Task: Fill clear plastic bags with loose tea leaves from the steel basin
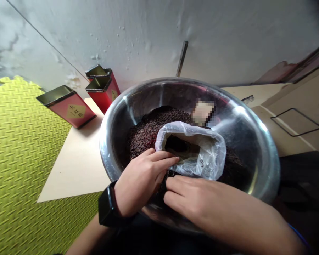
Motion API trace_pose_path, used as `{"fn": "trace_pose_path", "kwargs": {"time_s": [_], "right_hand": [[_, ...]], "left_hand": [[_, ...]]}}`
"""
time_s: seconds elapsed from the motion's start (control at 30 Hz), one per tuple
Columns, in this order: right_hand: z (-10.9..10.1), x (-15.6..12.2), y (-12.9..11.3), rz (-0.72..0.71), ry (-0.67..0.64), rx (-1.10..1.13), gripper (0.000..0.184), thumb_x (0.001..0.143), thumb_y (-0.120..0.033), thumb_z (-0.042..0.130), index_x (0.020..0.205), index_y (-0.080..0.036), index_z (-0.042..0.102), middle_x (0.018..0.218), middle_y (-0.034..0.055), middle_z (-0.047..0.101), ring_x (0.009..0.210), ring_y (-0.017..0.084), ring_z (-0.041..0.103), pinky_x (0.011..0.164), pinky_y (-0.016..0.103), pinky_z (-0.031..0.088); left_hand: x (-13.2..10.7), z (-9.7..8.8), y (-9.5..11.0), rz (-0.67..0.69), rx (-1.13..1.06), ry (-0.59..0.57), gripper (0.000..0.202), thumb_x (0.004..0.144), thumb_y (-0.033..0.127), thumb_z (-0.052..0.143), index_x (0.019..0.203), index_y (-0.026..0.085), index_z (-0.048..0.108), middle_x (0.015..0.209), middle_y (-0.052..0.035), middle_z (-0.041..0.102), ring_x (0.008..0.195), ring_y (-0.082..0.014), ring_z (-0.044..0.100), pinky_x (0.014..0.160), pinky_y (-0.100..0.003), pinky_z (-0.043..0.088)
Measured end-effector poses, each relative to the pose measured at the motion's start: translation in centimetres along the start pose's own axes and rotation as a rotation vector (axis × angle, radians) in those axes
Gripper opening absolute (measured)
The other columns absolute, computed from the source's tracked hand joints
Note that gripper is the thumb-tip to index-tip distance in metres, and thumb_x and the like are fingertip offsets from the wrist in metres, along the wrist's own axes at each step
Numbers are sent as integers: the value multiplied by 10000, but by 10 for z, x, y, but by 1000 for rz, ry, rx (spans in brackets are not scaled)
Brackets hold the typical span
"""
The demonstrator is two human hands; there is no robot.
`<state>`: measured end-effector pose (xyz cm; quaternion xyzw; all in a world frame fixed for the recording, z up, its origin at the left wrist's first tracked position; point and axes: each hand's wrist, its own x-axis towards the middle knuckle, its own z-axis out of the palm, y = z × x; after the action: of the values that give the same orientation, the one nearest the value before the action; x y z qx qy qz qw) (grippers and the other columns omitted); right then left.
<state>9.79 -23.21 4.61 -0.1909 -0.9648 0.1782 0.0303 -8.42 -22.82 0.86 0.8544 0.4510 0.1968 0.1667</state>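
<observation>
A large steel bowl (271,159) holds a heap of dark, dry tea leaves (159,122). Within it sits a translucent plastic bag (212,156), its mouth spread wide and some dark leaves visible inside. My left hand (146,170), with a black watch at the wrist, closes its fingers on the bag's near left rim. Against the near side of the bag, my right hand (191,198) has its fingers curled inward; its fingertips and whatever they grip are hidden. A blurred-out pale patch (202,112) lies at the bowl's far inner side.
Several red tins (73,108) with open tops stand left of the bowl on a pale board (77,170). A yellow-green foam mat (21,148) lies beyond it. At right are eyeglasses (247,99) and a cardboard box (305,109); a white wall (138,35) rises behind.
</observation>
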Motion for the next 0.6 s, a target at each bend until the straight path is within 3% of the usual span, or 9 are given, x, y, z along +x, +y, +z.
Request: {"fn": "trace_pose_path", "kwargs": {"time_s": [0.1, 0.23, 0.3, 0.37, 0.47, 0.53, 0.6], "right_hand": [[-10, -1, 5, 41, 178, -1, 182, 875, -115, 401, 962, -148, 557, 951, 67, 578, 867, 163, 553, 772, 287, 453], [-14, -4, 17, 237, 415, -173, 287, 830, -61, 427, 1071, -151, 554, 1099, 102, 548, 1026, 216, 507, 888, 369, 405], [-15, -5, 16, 202, 461, -177, 283, 828, -73, 441, 1071, -153, 561, 1133, 104, 547, 1067, 224, 487, 915, 377, 386], [-14, -5, 10, 57, 420, -81, 223, 844, -104, 437, 1008, -155, 580, 1056, 89, 587, 996, 192, 524, 857, 323, 420], [-8, -2, 0, -134, 126, 39, 159, 854, -122, 444, 907, -167, 587, 851, 32, 624, 771, 134, 572, 677, 237, 455], [2, 2, -3, -91, -16, 8, 133, 847, -130, 466, 898, -161, 585, 815, 28, 627, 710, 139, 583, 632, 242, 458], [12, 7, -2, 27, -19, -27, 130, 844, -183, 491, 915, -135, 589, 838, 68, 637, 711, 172, 603, 629, 273, 468]], "left_hand": [[0, 0, 0, 10, -11, -2, 304, 895, 171, 419, 1139, 256, 579, 1089, -10, 602, 882, -158, 523, 814, -309, 446], [0, 0, 2, -14, -6, 15, 310, 893, 167, 428, 1145, 276, 571, 1081, -5, 601, 874, -160, 511, 787, -304, 447], [0, 0, 2, -4, -7, 20, 309, 892, 160, 423, 1140, 265, 577, 1084, -14, 601, 863, -161, 511, 789, -308, 446], [1, -1, 2, 10, -9, 10, 312, 893, 155, 413, 1136, 249, 584, 1086, -25, 601, 855, -162, 517, 795, -314, 447], [1, 0, 1, 2, 1, 13, 336, 893, 144, 398, 1161, 241, 576, 1126, -27, 589, 908, -169, 524, 834, -318, 447], [0, 1, 0, 0, 2, 26, 350, 896, 138, 383, 1169, 244, 574, 1141, -22, 585, 933, -168, 527, 860, -321, 445], [0, 3, 0, 8, -6, 25, 358, 896, 136, 375, 1176, 242, 572, 1140, -24, 586, 941, -168, 530, 869, -324, 447]]}}
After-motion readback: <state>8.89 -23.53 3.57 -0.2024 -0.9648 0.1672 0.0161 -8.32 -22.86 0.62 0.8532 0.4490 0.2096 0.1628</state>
